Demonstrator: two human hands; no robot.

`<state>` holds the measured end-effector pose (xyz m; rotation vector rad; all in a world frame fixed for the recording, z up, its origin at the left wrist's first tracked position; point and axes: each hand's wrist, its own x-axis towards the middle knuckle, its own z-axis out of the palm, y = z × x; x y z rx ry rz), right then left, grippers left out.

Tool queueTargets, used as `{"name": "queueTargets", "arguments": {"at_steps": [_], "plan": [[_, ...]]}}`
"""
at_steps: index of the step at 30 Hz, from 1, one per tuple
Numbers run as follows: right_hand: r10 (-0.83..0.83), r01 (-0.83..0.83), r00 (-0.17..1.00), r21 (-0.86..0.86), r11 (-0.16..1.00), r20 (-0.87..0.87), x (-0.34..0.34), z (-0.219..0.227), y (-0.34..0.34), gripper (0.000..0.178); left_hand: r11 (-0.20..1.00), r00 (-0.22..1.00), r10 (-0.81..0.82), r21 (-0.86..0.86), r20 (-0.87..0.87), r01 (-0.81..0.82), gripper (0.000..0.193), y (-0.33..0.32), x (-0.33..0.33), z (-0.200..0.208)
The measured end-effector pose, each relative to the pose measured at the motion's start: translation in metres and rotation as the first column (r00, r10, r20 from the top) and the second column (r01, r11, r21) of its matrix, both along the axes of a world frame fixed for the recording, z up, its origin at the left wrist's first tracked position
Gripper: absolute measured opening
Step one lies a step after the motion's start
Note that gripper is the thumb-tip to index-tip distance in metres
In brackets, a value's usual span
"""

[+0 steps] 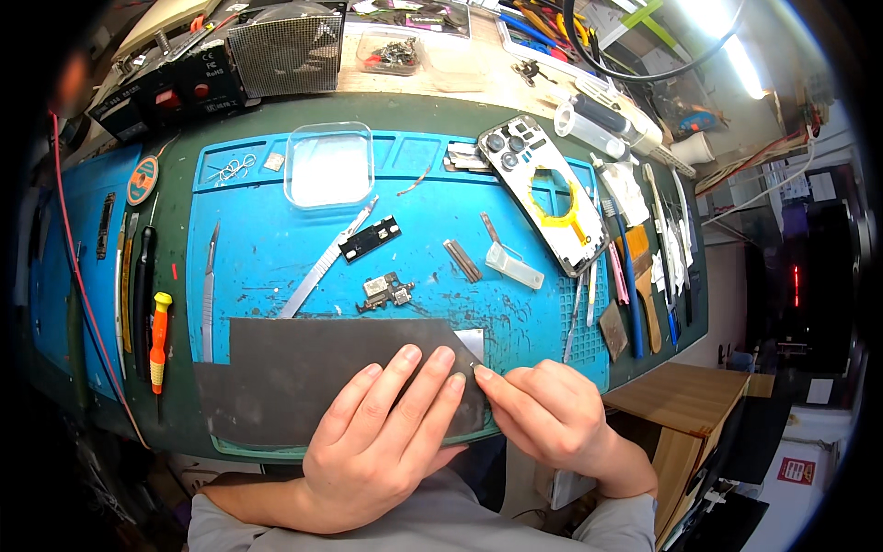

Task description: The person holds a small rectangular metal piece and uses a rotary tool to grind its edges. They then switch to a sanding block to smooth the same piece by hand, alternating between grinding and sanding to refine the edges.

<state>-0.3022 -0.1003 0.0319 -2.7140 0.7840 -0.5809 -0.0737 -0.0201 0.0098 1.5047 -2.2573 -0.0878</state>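
A wide dark grey sheet (pixel 303 377) lies along the near edge of the blue work mat (pixel 248 258). My left hand (pixel 377 432) rests flat on its right part, fingers stretched out and slightly spread. At the sheet's right edge, my right hand (pixel 547 409) is closed in a pinch, thumb and forefinger together. A tiny light spot shows at those fingertips, too small to name. Just above, a silvery flat piece (pixel 470 342) sticks out from under the sheet's slanted corner. Beyond the sheet lie a small metal phone part (pixel 384 292) and a black strip-shaped part (pixel 369 238).
Behind these stand a clear plastic dish (pixel 329 166) and an opened phone frame (pixel 543 193) with yellow tape. Metal tweezers (pixel 328 261) lie mid-mat. An orange-and-yellow screwdriver (pixel 159 340) is at left; several brushes and tools, including a blue-handled one (pixel 635 313), line the right.
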Motion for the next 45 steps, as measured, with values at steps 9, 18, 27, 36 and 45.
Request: {"name": "queueTargets", "arguments": {"at_steps": [9, 18, 27, 36, 45], "plan": [[-0.006, 0.006, 1.0, -0.005, 1.0, -0.012, 0.0001, 0.0008, 0.0016, 0.047, 1.0, 1.0, -0.002, -0.005, -0.011, 0.001, 0.053, -0.0005, 0.0006, -0.0001], [-0.005, 0.005, 1.0, 0.003, 1.0, -0.026, 0.0018, 0.0039, -0.0014, 0.047, 1.0, 1.0, -0.005, -0.007, -0.018, 0.004, 0.053, 0.0003, 0.0009, -0.0009], [-0.014, 0.014, 1.0, 0.002, 1.0, -0.016, -0.0014, 0.0014, 0.0019, 0.046, 1.0, 1.0, -0.006, -0.005, -0.025, 0.006, 0.053, 0.0001, -0.0007, -0.0002], [-0.007, 0.007, 1.0, 0.002, 1.0, -0.008, 0.0027, 0.0012, -0.0012, 0.048, 1.0, 0.999, 0.016, -0.003, -0.037, -0.016, 0.052, 0.0002, -0.0005, -0.0005], [-0.018, 0.018, 1.0, -0.005, 1.0, -0.008, 0.0019, 0.0009, -0.0012, 0.047, 1.0, 0.999, 0.009, -0.005, -0.034, -0.009, 0.052, 0.0004, -0.0011, -0.0018]]}}
